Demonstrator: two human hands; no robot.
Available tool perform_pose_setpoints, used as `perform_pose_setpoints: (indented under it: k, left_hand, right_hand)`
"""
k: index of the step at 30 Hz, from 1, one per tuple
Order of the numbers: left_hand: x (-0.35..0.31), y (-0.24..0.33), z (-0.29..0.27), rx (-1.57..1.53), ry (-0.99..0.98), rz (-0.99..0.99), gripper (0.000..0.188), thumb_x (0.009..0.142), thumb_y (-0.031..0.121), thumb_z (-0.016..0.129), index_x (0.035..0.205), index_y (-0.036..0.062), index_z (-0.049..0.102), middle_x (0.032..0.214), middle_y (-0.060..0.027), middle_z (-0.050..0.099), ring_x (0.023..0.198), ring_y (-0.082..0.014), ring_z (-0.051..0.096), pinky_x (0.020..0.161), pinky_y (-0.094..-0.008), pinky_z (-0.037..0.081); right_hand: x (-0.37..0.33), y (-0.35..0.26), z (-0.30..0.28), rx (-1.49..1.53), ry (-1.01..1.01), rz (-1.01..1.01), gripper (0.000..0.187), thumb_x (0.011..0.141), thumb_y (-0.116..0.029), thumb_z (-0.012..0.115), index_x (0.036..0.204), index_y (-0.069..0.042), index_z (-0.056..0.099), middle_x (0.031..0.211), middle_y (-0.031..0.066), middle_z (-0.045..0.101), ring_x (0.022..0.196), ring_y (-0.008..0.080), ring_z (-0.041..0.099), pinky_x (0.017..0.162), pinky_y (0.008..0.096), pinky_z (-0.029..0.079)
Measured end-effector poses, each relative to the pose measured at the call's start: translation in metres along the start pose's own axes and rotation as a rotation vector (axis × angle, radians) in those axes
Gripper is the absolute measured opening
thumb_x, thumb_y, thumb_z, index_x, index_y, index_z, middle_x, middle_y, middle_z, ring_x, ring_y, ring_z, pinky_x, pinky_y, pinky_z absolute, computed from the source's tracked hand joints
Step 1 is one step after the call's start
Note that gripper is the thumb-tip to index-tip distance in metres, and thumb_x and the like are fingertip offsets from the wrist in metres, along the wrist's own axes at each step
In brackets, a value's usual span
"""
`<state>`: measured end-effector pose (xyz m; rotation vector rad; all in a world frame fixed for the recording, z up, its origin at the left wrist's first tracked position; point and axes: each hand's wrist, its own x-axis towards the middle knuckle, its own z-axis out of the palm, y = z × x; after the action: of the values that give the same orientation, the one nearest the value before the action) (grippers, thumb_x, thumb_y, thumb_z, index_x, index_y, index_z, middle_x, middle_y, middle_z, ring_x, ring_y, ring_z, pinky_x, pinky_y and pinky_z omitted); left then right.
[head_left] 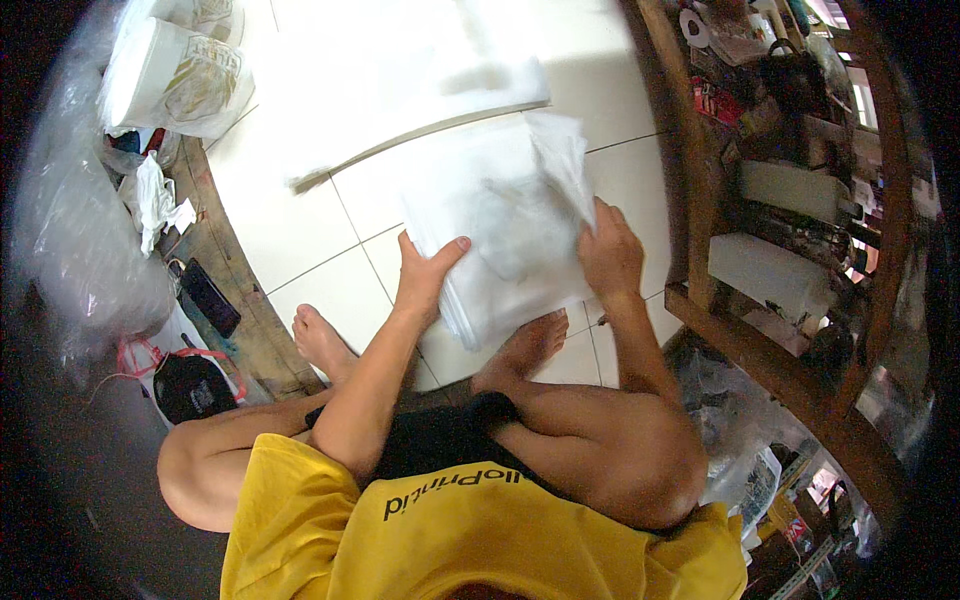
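A stack of thin, whitish translucent plastic sheets or bags [500,230] is held between my two hands, above the tiled floor in front of my crossed legs. My left hand [425,275] grips its left edge, thumb lying over the top. At the right edge my right hand [612,250] has its fingers closed on the stack, where a corner of the top layer is lifted and folded. Motion blurs the middle of the stack. Beyond it, a larger flat pile of white plastic [430,75] lies on the floor, overexposed.
White rolls or wrapped packs [180,80] stand at the far left. A phone [208,298] and a black cap-like item [193,387] lie on or near a wooden board [225,240]. Clear plastic [90,200] bulges beside them. To the right rises a wooden shelf frame [760,360] with cluttered goods.
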<state>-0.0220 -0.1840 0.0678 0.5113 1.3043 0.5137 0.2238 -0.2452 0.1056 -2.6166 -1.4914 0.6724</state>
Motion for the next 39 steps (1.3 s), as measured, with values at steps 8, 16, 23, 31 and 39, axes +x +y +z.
perform_pose_setpoints:
  k: [8,16,23,31,39]
  left_hand:
    - [0.009,-0.016,0.002,-0.042,-0.054,0.044,0.088,0.078,0.020,0.086,0.139,-0.0006,0.026,0.126,-0.0234,0.053,0.114,-0.0328,0.061,0.093,-0.0449,0.058]
    - [0.015,-0.031,-0.004,-0.250,-0.115,0.024,0.084,0.081,0.011,0.081,0.142,0.0038,0.024,0.129,-0.0234,0.051,0.116,-0.0358,0.059,0.094,-0.0481,0.058]
    - [0.012,-0.028,0.003,-0.171,-0.092,0.051,0.080,0.080,0.009,0.077,0.143,0.0034,0.028,0.128,-0.0232,0.053,0.113,-0.0349,0.061,0.093,-0.0475,0.059]
    - [0.017,-0.022,0.001,-0.042,-0.057,0.080,0.076,0.080,0.009,0.077,0.141,0.0003,0.032,0.125,-0.0213,0.057,0.108,-0.0327,0.065,0.091,-0.0443,0.059]
    - [0.006,-0.009,0.013,-0.059,-0.049,0.072,0.074,0.083,0.013,0.077,0.140,-0.0015,0.032,0.126,-0.0215,0.056,0.110,-0.0320,0.063,0.092,-0.0438,0.057]
  right_hand:
    - [-0.010,-0.017,0.080,0.144,0.067,-0.239,0.083,0.084,-0.027,0.075,0.147,0.013,0.038,0.114,0.0299,0.060,0.112,0.0472,0.061,0.097,0.0509,0.051]
    - [0.030,0.039,0.033,-0.013,-0.088,-0.254,0.096,0.081,-0.037,0.081,0.161,-0.013,0.033,0.141,0.0228,0.052,0.132,0.0419,0.046,0.115,0.0500,0.037]
    - [0.038,0.050,0.049,0.376,-0.158,0.071,0.089,0.088,-0.043,0.076,0.156,-0.001,0.035,0.143,0.0282,0.053,0.130,0.0423,0.054,0.111,0.0460,0.043]
    - [0.035,0.055,0.031,0.726,-0.512,0.114,0.085,0.086,-0.040,0.079,0.150,0.002,0.042,0.137,0.0255,0.060,0.125,0.0318,0.060,0.108,0.0418,0.046]
    - [-0.010,-0.010,0.030,0.475,-0.209,0.167,0.062,0.086,-0.030,0.077,0.133,0.003,0.052,0.109,0.0265,0.072,0.102,0.0389,0.072,0.091,0.0466,0.056]
